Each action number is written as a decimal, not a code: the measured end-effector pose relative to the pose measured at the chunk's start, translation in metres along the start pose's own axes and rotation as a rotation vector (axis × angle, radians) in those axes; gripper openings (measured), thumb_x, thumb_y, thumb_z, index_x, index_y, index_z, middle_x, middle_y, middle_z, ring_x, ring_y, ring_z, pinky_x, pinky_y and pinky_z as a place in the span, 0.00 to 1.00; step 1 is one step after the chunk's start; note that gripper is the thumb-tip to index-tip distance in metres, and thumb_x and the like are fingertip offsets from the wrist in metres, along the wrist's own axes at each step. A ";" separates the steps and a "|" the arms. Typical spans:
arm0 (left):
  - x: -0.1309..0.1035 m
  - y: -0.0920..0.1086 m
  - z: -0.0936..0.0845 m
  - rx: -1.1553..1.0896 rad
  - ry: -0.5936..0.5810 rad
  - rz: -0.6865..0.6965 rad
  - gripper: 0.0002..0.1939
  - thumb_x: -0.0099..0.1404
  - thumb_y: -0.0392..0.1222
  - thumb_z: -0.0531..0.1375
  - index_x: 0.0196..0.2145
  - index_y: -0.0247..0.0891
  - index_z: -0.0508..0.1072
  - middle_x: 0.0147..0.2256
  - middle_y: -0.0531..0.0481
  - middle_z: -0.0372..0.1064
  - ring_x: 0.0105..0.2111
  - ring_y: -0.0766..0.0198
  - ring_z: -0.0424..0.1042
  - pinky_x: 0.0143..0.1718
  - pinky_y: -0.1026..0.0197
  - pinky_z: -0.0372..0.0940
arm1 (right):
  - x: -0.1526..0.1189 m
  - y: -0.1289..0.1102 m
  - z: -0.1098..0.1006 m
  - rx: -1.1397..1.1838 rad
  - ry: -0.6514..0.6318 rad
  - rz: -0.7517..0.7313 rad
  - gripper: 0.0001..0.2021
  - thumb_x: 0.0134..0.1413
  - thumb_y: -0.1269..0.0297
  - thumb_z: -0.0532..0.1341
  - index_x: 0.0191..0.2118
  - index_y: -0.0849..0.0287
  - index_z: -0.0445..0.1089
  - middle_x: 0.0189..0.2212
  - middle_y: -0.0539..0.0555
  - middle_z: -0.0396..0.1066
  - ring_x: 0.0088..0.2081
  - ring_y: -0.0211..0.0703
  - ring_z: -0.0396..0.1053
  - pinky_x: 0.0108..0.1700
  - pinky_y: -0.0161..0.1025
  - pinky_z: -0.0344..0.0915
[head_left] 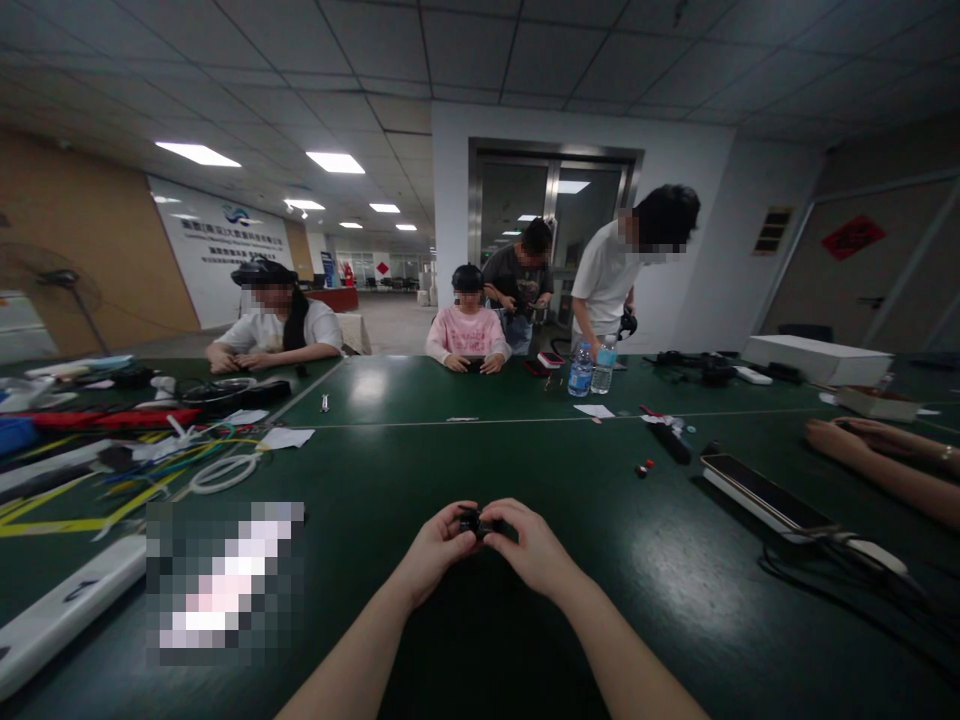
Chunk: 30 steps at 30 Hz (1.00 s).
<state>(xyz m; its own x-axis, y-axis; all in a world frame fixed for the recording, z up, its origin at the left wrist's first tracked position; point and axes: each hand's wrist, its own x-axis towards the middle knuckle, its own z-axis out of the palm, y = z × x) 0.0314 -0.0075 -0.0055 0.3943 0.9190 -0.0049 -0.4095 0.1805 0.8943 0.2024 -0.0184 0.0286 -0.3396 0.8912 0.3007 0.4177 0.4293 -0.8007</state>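
Observation:
Over the dark green table (420, 470), my two hands meet around a small black object (470, 521) whose kind I cannot make out. My left hand (437, 540) grips it from the left between thumb and fingers. From the right, the curled fingers and thumb of my right hand (529, 545) pinch at its other side. What exactly the right fingertips hold is too small and dark to name. Both forearms reach in from the bottom of the view.
Left of my hands lie a blurred-out bright device (232, 575), a white power strip (75, 610) and a coiled white cable (223, 473). To the right are a phone on a white block (772, 495), black cables and another person's hands (847, 440). Water bottles (580, 370) stand farther back.

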 end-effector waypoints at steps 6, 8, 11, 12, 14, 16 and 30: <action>0.001 -0.002 -0.002 0.006 -0.024 0.013 0.19 0.52 0.33 0.63 0.42 0.37 0.66 0.39 0.46 0.69 0.37 0.62 0.70 0.42 0.58 0.62 | 0.001 0.003 0.002 0.002 0.019 0.000 0.09 0.46 0.70 0.59 0.35 0.52 0.70 0.39 0.50 0.68 0.43 0.44 0.65 0.48 0.44 0.60; 0.002 -0.004 -0.003 0.004 -0.015 0.025 0.20 0.51 0.33 0.64 0.42 0.37 0.66 0.38 0.46 0.70 0.36 0.63 0.70 0.41 0.59 0.63 | 0.002 0.004 0.003 -0.003 0.022 -0.009 0.09 0.46 0.70 0.59 0.35 0.52 0.70 0.39 0.50 0.68 0.43 0.44 0.65 0.48 0.43 0.60; 0.003 -0.005 -0.004 -0.016 -0.012 0.033 0.20 0.49 0.34 0.65 0.41 0.37 0.66 0.37 0.46 0.70 0.35 0.63 0.70 0.41 0.59 0.63 | 0.002 0.006 0.004 -0.013 0.027 -0.014 0.09 0.46 0.70 0.59 0.35 0.53 0.70 0.39 0.50 0.68 0.44 0.43 0.65 0.49 0.43 0.60; 0.003 -0.005 -0.004 -0.021 -0.017 0.031 0.20 0.49 0.34 0.65 0.41 0.37 0.66 0.37 0.46 0.70 0.35 0.63 0.70 0.41 0.59 0.63 | 0.002 0.005 0.004 -0.017 0.025 -0.014 0.09 0.46 0.70 0.59 0.36 0.53 0.70 0.39 0.50 0.68 0.44 0.43 0.65 0.49 0.43 0.60; 0.003 -0.005 -0.003 -0.026 -0.027 0.032 0.19 0.50 0.34 0.64 0.41 0.37 0.66 0.38 0.45 0.70 0.36 0.63 0.70 0.42 0.59 0.62 | 0.002 0.004 0.003 -0.029 0.021 -0.020 0.09 0.46 0.70 0.59 0.36 0.53 0.69 0.40 0.50 0.68 0.44 0.43 0.65 0.49 0.43 0.60; 0.002 -0.004 -0.003 -0.033 -0.023 0.038 0.19 0.51 0.33 0.64 0.42 0.37 0.66 0.38 0.45 0.70 0.36 0.63 0.70 0.42 0.58 0.62 | 0.002 0.002 0.002 -0.045 0.017 -0.033 0.09 0.46 0.70 0.59 0.36 0.52 0.69 0.40 0.51 0.68 0.45 0.44 0.65 0.49 0.43 0.60; 0.001 -0.004 -0.004 -0.017 0.011 0.024 0.19 0.50 0.34 0.65 0.41 0.38 0.67 0.37 0.47 0.69 0.35 0.62 0.70 0.41 0.58 0.62 | 0.001 0.009 0.010 -0.072 0.030 -0.021 0.10 0.46 0.69 0.59 0.37 0.51 0.70 0.42 0.51 0.68 0.46 0.45 0.64 0.50 0.45 0.59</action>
<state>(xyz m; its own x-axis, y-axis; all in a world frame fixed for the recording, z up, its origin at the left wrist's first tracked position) 0.0307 -0.0057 -0.0108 0.3752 0.9269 0.0117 -0.4324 0.1638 0.8867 0.1975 -0.0148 0.0163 -0.3237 0.8856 0.3330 0.4707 0.4560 -0.7553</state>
